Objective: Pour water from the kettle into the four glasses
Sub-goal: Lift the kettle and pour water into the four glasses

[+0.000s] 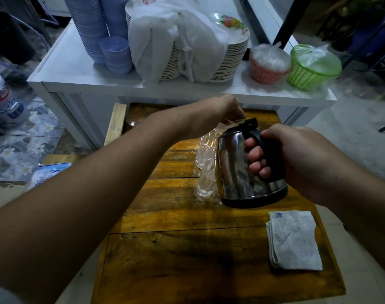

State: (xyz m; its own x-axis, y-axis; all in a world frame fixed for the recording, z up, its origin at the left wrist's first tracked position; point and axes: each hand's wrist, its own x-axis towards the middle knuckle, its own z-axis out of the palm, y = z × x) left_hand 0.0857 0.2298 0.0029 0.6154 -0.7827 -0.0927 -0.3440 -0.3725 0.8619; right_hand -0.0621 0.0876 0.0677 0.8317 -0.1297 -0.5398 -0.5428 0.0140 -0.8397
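Head view: The steel kettle (246, 165) is held at centre right of the frame, above the wooden bench (187, 249), tilted toward the glasses (205, 163) at its left. The right hand (296, 159) is wrapped tightly around the black handle. The left hand (226, 113) is seen at frame centre, fingers pressed together on the rim of a glass behind the kettle. A folded grey cloth (293, 240) lies at lower right.
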